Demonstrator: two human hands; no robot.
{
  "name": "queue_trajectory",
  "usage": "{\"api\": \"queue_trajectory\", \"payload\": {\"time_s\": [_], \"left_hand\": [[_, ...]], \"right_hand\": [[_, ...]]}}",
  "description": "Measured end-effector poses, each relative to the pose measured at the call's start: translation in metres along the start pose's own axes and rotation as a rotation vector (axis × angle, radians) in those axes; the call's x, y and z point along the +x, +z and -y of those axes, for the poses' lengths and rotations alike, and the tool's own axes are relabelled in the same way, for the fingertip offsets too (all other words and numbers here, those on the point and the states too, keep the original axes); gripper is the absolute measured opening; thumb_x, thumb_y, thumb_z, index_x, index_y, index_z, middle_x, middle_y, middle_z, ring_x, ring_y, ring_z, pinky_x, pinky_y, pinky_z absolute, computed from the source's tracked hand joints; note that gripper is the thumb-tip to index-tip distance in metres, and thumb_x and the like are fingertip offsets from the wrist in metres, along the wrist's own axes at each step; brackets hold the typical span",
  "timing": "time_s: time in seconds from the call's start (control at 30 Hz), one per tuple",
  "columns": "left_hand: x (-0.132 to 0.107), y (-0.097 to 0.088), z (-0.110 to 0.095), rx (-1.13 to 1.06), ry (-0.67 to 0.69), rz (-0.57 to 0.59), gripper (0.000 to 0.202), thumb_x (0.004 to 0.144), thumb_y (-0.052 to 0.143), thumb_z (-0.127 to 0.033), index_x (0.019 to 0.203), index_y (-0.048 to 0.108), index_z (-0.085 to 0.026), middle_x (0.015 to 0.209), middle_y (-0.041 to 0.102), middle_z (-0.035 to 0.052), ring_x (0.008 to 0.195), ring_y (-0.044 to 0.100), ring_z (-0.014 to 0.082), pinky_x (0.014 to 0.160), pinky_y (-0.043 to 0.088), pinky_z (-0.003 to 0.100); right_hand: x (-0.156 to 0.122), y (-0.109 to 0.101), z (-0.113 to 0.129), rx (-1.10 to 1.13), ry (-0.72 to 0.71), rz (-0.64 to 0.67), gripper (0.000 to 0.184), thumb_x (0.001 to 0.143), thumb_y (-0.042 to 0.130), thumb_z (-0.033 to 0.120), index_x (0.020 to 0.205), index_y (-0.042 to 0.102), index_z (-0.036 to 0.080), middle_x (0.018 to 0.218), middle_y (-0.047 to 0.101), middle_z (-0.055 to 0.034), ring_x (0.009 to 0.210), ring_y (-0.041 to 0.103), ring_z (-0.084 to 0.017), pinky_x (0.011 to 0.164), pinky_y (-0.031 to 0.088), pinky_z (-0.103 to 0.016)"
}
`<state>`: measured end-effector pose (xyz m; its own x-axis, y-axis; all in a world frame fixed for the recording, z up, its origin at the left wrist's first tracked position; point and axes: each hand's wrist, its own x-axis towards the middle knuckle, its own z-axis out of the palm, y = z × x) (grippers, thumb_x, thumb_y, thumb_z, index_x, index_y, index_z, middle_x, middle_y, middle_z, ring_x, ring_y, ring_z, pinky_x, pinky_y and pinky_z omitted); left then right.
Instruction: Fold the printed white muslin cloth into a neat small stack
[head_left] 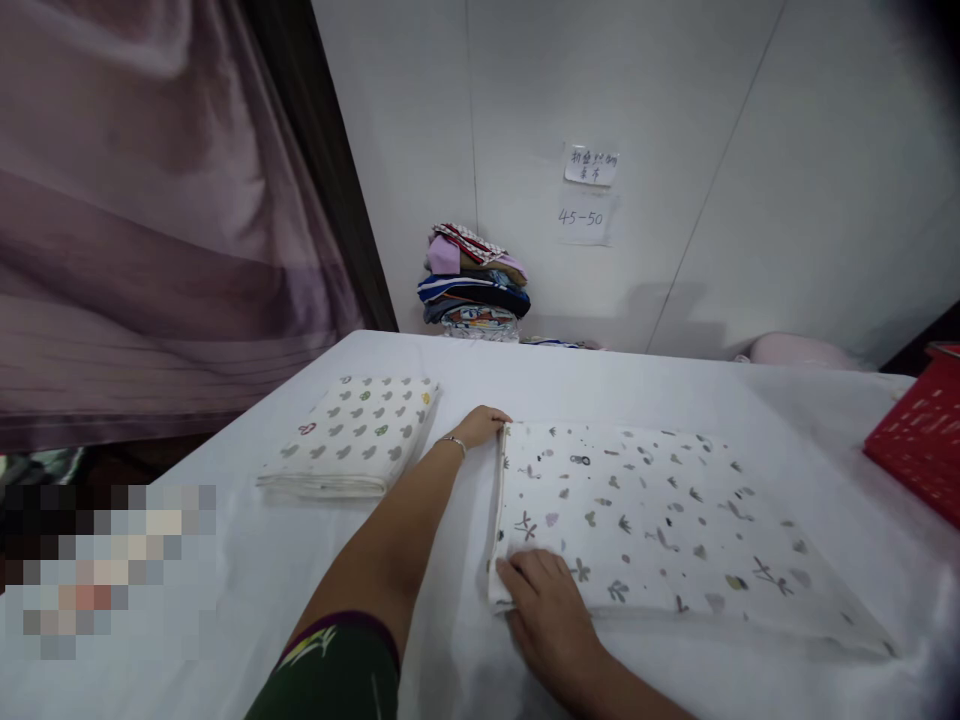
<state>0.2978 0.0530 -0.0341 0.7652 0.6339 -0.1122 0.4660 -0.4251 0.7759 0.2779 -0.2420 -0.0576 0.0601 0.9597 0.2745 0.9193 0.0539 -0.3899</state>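
A folded white cloth (637, 520) printed with small grey plants and animals lies flat before me, its long side running to the right. At its far left corner, my left hand (486, 426) is closed in a pinch on the edge. My right hand (551, 615) is closed over the near left corner, fingers on top and the thumb hidden. Left of my left arm rests a second folded cloth (356, 435), white with grey shapes and a few coloured ones; neither hand touches it.
Both cloths are on a white-covered table (465, 375). Beyond its far edge stands a stack of folded fabrics (476, 285) against the wall. A red basket (919, 435) is at the right edge. A pink curtain (150, 220) hangs at left. Two paper notes (590, 190) are on the wall.
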Motion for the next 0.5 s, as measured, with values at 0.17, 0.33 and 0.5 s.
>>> {"api": "queue_trajectory", "payload": {"time_s": [0.17,0.33,0.5], "left_hand": [[0.0,0.002,0.005,0.034,0.032,-0.069,0.025,0.076,0.047,-0.015,0.083,0.07,-0.02,0.085,0.069,0.0,0.082,0.06,0.0136,0.078,0.044,0.022],[-0.003,-0.002,0.011,0.087,0.002,-0.148,0.026,0.076,0.044,-0.012,0.085,0.068,-0.019,0.09,0.068,0.0022,0.087,0.058,0.0151,0.084,0.043,0.025],[-0.014,0.0,0.01,0.095,0.025,-0.109,0.042,0.071,0.046,-0.006,0.104,0.065,-0.022,0.105,0.066,0.0009,0.092,0.058,0.0136,0.088,0.042,0.023]], "right_hand": [[0.0,0.0,0.0,0.003,-0.007,-0.017,0.05,0.071,0.05,0.006,0.12,0.051,0.017,0.105,0.056,-0.0083,0.095,0.046,-0.022,0.085,0.036,-0.037],[0.001,-0.001,0.001,-0.009,-0.007,-0.008,0.05,0.071,0.049,0.004,0.119,0.052,0.018,0.104,0.057,-0.0077,0.093,0.047,-0.021,0.084,0.037,-0.036],[-0.001,0.0,0.001,-0.007,-0.013,-0.03,0.05,0.071,0.05,0.005,0.119,0.052,0.018,0.105,0.057,-0.008,0.094,0.047,-0.021,0.084,0.036,-0.036]]}}
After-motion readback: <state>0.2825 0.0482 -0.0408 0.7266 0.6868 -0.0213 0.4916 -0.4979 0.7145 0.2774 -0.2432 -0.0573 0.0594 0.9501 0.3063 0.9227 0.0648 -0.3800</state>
